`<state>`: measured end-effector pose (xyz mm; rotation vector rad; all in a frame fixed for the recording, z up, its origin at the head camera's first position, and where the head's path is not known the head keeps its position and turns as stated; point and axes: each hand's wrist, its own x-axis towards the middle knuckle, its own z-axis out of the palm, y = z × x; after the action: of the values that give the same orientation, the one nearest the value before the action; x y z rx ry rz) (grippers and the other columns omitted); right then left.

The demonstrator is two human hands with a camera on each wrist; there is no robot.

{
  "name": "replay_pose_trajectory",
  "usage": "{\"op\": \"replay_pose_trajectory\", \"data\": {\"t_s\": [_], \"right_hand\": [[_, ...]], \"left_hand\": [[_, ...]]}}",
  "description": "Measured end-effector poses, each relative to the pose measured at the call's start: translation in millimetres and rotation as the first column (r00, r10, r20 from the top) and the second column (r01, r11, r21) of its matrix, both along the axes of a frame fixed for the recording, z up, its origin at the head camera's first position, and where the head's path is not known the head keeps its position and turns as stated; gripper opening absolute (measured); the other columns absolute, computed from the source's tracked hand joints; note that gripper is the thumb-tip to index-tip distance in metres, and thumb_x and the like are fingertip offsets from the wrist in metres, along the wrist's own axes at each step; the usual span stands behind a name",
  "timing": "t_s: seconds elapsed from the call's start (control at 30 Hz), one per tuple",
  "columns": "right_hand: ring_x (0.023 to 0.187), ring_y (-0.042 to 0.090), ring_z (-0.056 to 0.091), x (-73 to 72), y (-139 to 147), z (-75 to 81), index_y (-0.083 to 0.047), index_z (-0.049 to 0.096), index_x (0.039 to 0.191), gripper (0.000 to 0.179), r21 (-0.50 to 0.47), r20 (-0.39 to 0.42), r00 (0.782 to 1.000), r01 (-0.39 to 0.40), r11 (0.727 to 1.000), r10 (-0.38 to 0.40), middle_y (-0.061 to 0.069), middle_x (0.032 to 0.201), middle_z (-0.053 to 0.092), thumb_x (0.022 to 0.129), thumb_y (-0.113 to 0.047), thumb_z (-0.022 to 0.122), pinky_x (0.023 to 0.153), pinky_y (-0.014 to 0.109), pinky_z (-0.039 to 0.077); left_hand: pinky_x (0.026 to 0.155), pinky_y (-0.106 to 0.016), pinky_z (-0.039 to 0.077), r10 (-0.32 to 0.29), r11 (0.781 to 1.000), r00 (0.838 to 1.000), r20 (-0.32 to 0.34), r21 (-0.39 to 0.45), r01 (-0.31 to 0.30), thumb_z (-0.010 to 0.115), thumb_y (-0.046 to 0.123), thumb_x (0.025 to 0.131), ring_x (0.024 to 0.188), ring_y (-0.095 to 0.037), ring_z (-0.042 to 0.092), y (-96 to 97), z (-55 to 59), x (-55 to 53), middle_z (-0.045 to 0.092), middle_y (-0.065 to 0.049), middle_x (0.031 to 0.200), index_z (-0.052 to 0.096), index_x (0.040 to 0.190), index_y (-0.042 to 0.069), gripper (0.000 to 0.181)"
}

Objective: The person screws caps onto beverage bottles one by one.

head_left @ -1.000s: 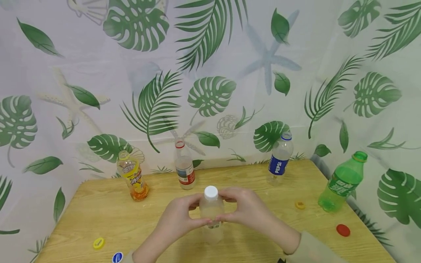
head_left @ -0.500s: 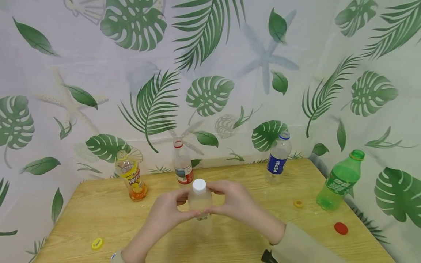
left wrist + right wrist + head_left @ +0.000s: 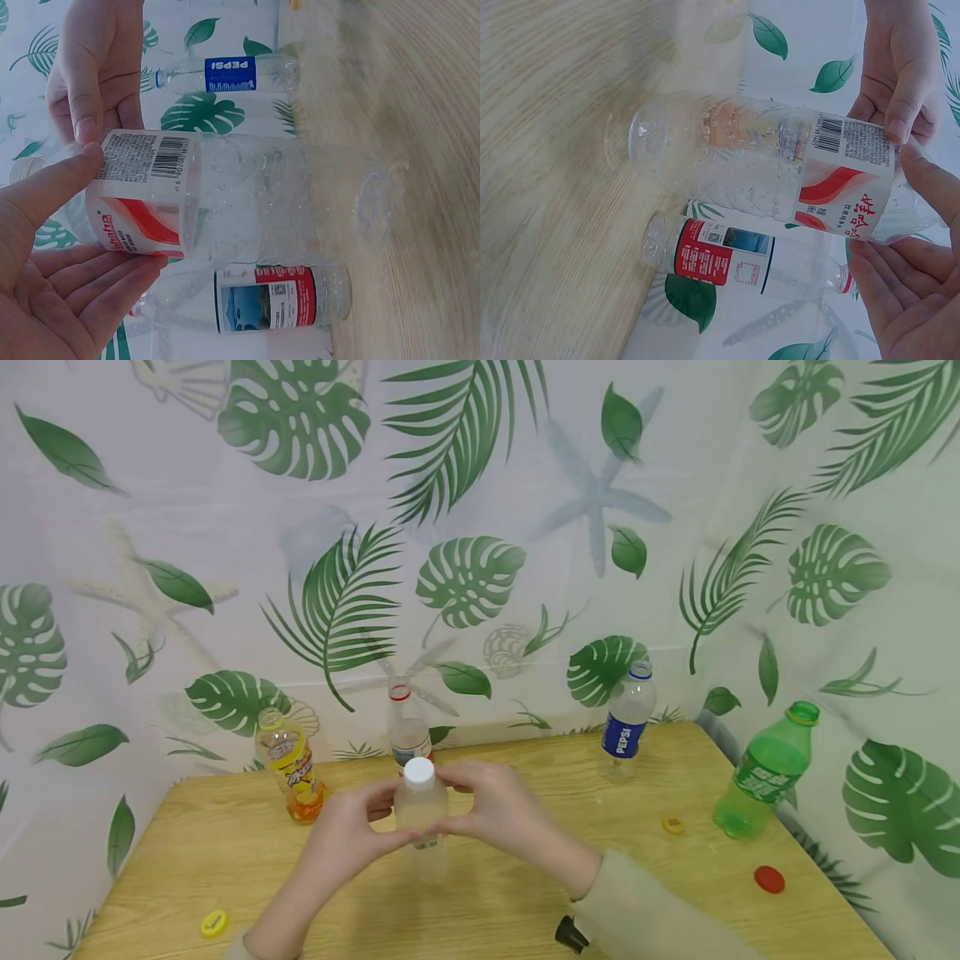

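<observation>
Both hands hold one clear plastic bottle [image 3: 422, 814] with a white cap [image 3: 418, 772], upright over the table. My left hand [image 3: 348, 827] grips its left side, the thumb across the front and the fingers round toward the back. On the other side my right hand [image 3: 491, 806] grips it the same way, and the thumbs nearly meet. A white and red label [image 3: 142, 195] shows between the hands in the left wrist view. The bottle's base is close to the wood; whether it touches, I cannot tell. Directly behind stands an uncapped bottle with a red neck ring [image 3: 408, 735], partly hidden.
On the wooden table [image 3: 487, 910], a yellow-labelled bottle [image 3: 292, 768] stands left, a Pepsi bottle [image 3: 628, 722] back right and a green bottle [image 3: 768, 772] far right. Loose caps lie about: yellow [image 3: 214, 923], orange-yellow [image 3: 672, 824] and red [image 3: 769, 879]. A patterned sheet [image 3: 480, 485] hangs behind.
Both hands have carried the white-capped bottle leftward and a little farther back, so it now overlaps the red-ringed bottle. The blue cap at lower left has gone out of view.
</observation>
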<state>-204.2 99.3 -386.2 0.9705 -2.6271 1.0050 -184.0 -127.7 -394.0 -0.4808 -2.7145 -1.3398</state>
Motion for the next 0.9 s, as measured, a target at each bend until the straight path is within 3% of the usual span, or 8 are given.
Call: {"op": "replay_pose_trajectory", "data": {"t_s": [0.5, 0.9], "right_hand": [[0.113, 0.03, 0.076, -15.7, -30, -5.5, -0.001, 0.069, 0.137, 0.063, -0.025, 0.045, 0.999, 0.016, 1.0, -0.014, 0.014, 0.129, 0.077, 0.083, -0.022, 0.093, 0.097, 0.043, 0.063], [0.112, 0.027, 0.076, -26.0, -51, -9.2, -0.004, 0.067, 0.142, 0.067, 0.031, 0.086, 0.995, 0.045, 0.999, -0.047, 0.011, 0.13, 0.076, 0.084, -0.025, 0.092, 0.094, 0.033, 0.063]], "left_hand": [[0.098, -0.043, 0.063, 0.045, 0.999, 0.999, 0.012, -0.018, -0.045, 0.089, 0.009, 0.086, 0.117, -0.039, 0.075, -20.9, -4.5, -10.3, 0.074, -0.025, 0.128, 0.067, 0.136, -0.004, 0.056], [0.1, -0.045, 0.062, 0.066, 0.998, 0.997, 0.036, 0.005, -0.066, 0.086, 0.006, 0.088, 0.119, -0.043, 0.073, -34.1, -10.6, -16.0, 0.072, -0.03, 0.13, 0.064, 0.137, -0.008, 0.055]]}}
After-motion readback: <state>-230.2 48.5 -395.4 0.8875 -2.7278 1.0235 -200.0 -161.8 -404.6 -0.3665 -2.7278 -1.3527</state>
